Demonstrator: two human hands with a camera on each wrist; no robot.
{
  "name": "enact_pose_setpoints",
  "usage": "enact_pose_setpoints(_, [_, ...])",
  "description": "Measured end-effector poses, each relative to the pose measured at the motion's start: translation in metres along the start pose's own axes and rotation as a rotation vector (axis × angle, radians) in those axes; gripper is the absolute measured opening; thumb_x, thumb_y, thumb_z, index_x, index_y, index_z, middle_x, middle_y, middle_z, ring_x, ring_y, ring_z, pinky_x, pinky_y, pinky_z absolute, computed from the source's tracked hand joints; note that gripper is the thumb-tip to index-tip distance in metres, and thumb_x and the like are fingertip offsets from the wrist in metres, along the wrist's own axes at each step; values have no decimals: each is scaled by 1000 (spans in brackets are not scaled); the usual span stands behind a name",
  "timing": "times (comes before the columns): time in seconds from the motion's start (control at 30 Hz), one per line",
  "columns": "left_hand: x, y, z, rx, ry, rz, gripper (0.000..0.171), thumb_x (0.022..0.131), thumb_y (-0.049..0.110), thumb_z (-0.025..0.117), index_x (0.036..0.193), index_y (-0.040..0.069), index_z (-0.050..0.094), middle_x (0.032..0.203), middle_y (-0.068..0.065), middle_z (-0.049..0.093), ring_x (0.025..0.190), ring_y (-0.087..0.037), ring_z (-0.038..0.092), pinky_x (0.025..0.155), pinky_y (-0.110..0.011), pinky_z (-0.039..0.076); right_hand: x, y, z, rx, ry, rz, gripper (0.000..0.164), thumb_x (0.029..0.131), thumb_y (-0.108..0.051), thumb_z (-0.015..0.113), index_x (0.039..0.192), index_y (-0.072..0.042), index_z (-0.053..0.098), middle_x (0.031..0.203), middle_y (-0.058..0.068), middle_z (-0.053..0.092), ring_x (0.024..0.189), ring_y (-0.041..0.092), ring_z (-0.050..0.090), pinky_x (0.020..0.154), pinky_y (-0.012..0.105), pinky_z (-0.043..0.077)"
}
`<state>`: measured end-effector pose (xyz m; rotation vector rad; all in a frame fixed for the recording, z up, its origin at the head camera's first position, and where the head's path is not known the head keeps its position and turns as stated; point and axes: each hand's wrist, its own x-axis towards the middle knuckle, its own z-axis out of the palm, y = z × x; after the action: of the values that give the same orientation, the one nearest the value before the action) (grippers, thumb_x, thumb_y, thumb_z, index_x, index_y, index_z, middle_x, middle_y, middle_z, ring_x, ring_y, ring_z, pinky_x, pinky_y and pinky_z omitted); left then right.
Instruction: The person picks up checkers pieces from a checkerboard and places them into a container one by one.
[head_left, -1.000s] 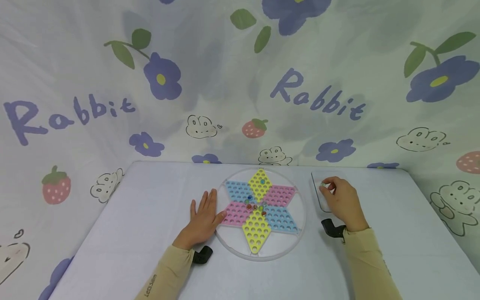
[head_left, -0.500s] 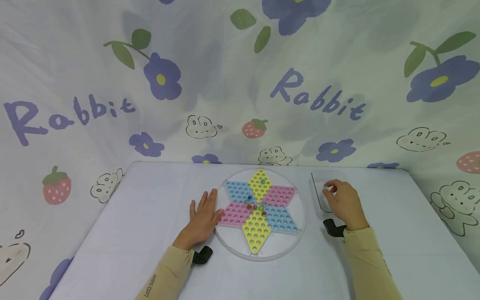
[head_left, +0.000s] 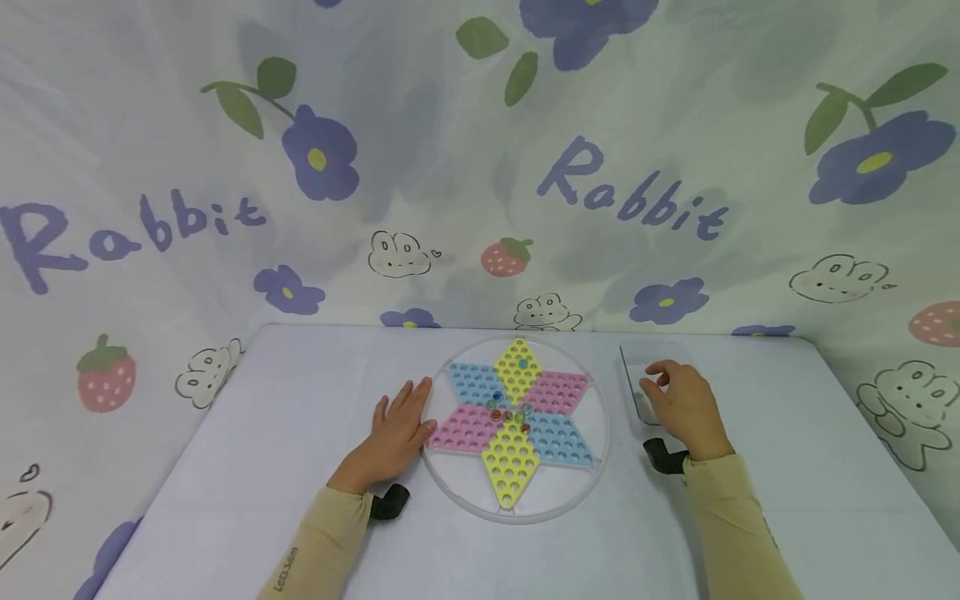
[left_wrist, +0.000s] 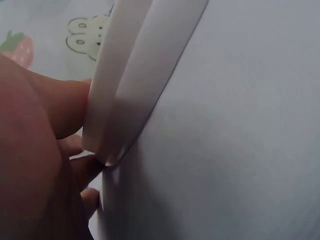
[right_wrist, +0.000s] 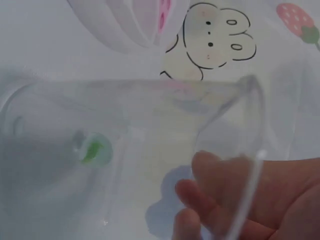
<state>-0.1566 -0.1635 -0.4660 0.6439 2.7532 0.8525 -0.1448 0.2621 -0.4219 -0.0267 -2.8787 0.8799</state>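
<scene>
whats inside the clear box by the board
A green-swirled marble lies inside the clear box. In the head view, the right hand covers part of it, hiding whatever lies beneath there.

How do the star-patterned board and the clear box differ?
The board is round, with a pink, blue and yellow star; the box is colourless and see-through. The board is wider than the box. The board bears several marbles; the box holds a green-swirled marble. Both rest on the table.

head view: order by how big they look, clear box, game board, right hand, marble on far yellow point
1. Game board, largest
2. Clear box and right hand: unsure, since the hand hides part of the box
3. Marble on the far yellow point, smallest
</scene>
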Motion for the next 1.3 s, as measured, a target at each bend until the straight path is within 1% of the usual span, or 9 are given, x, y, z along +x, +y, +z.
enact_pose_setpoints(0.2, [3,-4,-2,9,6,26,67,108,25,45,159,-5,13,165,-21,17,152,-43,6,115,-62,-5,-2,-11,-3,20,66,-32,29,98,-11,61,116,11,64,95,24,61,73,29,53,63,39,44])
enact_pose_setpoints(0.3, [3,-3,-1,5,17,32,66,108,25,44,158,-5,14,164,-22,19,152,-44,6,115,-63,-4,-3,-18,-3,32,96,-57,27,97,-10,63,115,10,65,94,23,61,73,29,53,63,38,43])
enact_pose_setpoints(0.37, [3,-3,0,0,25,34,66,108,26,44,158,-5,15,164,-23,19,151,-44,7,114,-63,-4,-4,-23,-2,38,102,-68,27,97,-10,64,115,9,65,94,23,61,73,28,52,62,37,43])
enact_pose_setpoints(0.57, [3,-3,1,22,12,10,66,108,25,45,159,-4,14,165,-20,18,152,-42,6,115,-63,-4,-8,-40,5,52,79,-62,27,97,-11,65,116,7,66,95,20,60,74,26,50,62,36,42])
enact_pose_setpoints(0.73, [3,-4,2,26,7,0,66,108,25,45,159,-3,13,166,-19,17,153,-41,5,115,-63,-6,-9,-51,15,68,59,-92,26,96,-11,67,116,6,67,95,18,60,74,25,50,64,37,43])
enact_pose_setpoints(0.9, [2,-4,1,23,2,-7,67,108,25,45,159,-2,12,166,-18,16,153,-41,4,116,-63,-7,-10,-58,22,66,36,-111,26,96,-13,68,116,4,67,96,17,60,75,24,51,66,37,45])
enact_pose_setpoints(1.03, [2,-3,1,23,2,-8,67,108,24,46,159,-2,12,166,-18,16,153,-41,4,116,-62,-7,-11,-62,26,67,40,-128,26,95,-12,68,115,4,68,95,16,61,74,23,51,65,36,44])
enact_pose_setpoints(1.17, [2,-4,1,28,5,-6,67,108,24,45,159,-2,12,166,-18,16,153,-41,5,116,-62,-7,-13,-66,34,91,38,-158,24,95,-10,69,114,4,68,93,14,60,72,21,49,64,35,43])
enact_pose_setpoints(1.3, [2,-4,1,33,3,-7,67,108,25,45,160,-2,12,166,-18,16,153,-40,5,116,-62,-7,-16,-72,41,94,26,-162,24,94,-11,69,113,3,69,94,14,60,71,19,48,64,34,43])
